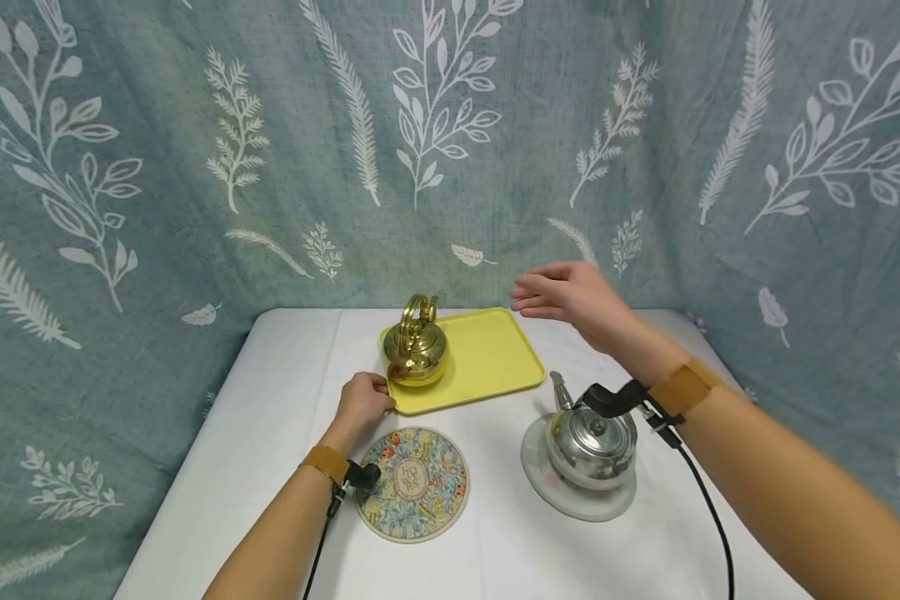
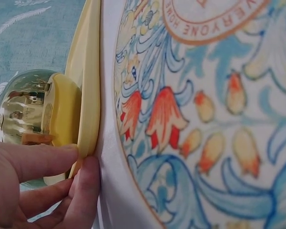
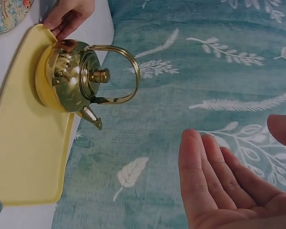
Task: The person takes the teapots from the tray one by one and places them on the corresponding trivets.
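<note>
Yellow tray (image 1: 495,354), corner pinched by L hand (image 1: 363,402), R hand (image 1: 576,302) midair w/ fingers extended

Floral board (image 1: 435,504): landmark; round, with leaves, red-orange blooms and a lettered centre
Silver kettle (image 1: 581,458): well right of floral board, lidded
Grey disc (image 1: 546,488): right of floral board, under silver kettle
White cloth (image 1: 495,533): beneath floral board
Leaf-print curtain (image 1: 277,158): well beyond floral board

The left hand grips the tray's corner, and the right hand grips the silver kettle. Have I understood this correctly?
Not entirely: the right hand does not grip the silver kettle; it is raised and empty, as the head view shows. The left hand does grip the corner of the tray.
</note>
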The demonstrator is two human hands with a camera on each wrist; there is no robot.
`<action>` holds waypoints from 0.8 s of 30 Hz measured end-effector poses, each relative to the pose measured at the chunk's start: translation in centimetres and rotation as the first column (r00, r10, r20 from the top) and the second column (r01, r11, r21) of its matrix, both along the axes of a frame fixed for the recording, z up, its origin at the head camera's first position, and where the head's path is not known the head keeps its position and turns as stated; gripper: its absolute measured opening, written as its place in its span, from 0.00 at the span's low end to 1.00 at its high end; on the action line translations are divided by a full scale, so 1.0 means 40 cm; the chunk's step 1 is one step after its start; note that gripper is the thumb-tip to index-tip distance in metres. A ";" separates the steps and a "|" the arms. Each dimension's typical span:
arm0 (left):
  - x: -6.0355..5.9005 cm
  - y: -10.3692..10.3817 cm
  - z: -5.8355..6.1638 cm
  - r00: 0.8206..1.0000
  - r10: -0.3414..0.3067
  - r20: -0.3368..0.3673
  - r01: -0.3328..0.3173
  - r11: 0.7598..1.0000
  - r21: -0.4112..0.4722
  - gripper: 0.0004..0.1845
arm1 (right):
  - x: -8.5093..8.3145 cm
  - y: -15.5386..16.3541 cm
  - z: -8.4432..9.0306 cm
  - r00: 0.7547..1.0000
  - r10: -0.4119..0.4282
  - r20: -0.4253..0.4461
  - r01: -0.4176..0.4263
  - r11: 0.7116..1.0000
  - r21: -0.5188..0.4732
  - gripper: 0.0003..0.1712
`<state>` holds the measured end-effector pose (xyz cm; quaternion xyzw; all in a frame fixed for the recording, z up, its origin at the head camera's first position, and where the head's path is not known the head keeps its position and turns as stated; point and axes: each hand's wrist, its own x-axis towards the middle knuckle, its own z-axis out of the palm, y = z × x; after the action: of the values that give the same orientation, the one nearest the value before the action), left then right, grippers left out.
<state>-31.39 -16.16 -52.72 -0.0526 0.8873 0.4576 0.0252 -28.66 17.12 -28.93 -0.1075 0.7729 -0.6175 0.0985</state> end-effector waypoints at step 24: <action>-0.004 -0.007 -0.010 1.000 -0.001 0.003 0.001 1.000 0.020 0.21 | -0.186 -0.215 -0.148 0.987 -0.037 0.155 0.015 0.990 0.138 0.41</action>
<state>-31.55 -16.42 -53.11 -0.0526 0.8826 0.4665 0.0273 -36.10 8.52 -34.85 -0.0415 0.8044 -0.5712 0.1581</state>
